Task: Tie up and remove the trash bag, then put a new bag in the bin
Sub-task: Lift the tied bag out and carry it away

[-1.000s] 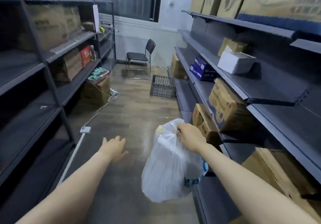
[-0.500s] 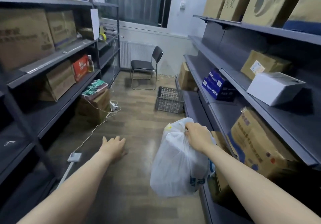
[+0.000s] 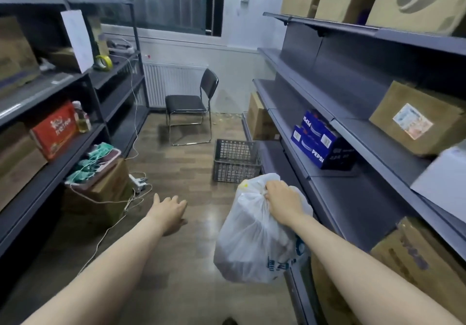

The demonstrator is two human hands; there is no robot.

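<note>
A full white trash bag [image 3: 254,244] with blue print hangs above the wooden floor, its top gathered into a bunch. My right hand [image 3: 283,202] grips that gathered neck and carries the bag beside the lower right shelf. My left hand [image 3: 171,211] is stretched out ahead over the floor, fingers relaxed, holding nothing. No bin shows in this view.
Grey metal shelves [image 3: 353,128] with cardboard boxes line both sides of a narrow aisle. A dark mesh crate [image 3: 235,161] stands on the floor ahead, a black chair [image 3: 189,105] beyond it. A power strip [image 3: 137,182] and loose cables lie at the left by a cardboard box [image 3: 106,193].
I have walked forward along the aisle with the bag; the crate and chair are nearer. My view has lifted. Both hands keep the same pose.
</note>
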